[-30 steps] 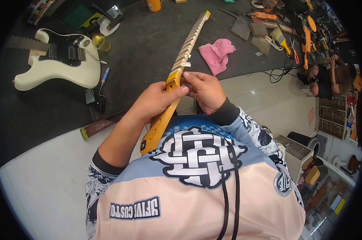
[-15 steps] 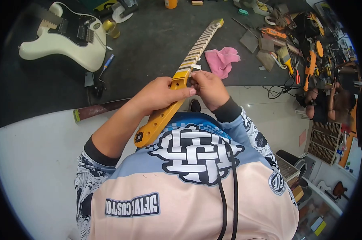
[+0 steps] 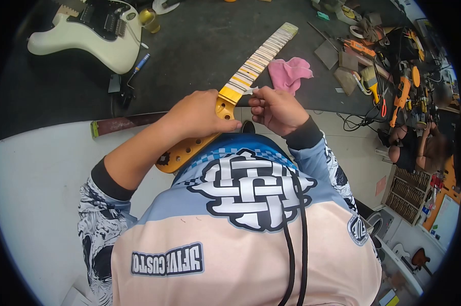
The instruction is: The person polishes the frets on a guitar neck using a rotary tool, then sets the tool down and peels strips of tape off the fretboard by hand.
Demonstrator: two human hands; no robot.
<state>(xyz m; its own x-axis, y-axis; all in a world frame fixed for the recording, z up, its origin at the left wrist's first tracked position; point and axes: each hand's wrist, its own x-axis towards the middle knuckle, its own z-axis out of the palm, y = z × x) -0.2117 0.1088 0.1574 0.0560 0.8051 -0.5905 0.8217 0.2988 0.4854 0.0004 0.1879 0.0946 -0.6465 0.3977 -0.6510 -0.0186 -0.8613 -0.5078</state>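
Note:
A guitar neck (image 3: 261,58) lies slanted from my body up over the dark bench, its fretboard covered with strips of pale and yellow tape between the frets. My left hand (image 3: 200,115) wraps around it at the headstock end, thumb across the front. Below that hand shows the yellow headstock (image 3: 182,153) with its tuner holes, near my shirt. Beside the nut end, my right hand (image 3: 281,109) is closed, thumb and forefinger pinching a small strip of white tape (image 3: 249,92) at the neck's edge. A pink cloth (image 3: 290,74) lies just beyond this hand.
A white electric guitar body (image 3: 90,38) rests at the left of the bench (image 3: 189,56), near a blue-handled tool (image 3: 141,64) and a cup (image 3: 149,20). Brushes, cables and an orange tool (image 3: 401,99) crowd the right side. Another person (image 3: 411,143) is at far right.
My right hand has shifted slightly right, and the white tape now shows at its fingertips. The headstock has swung a little left, with my left hand still on it.

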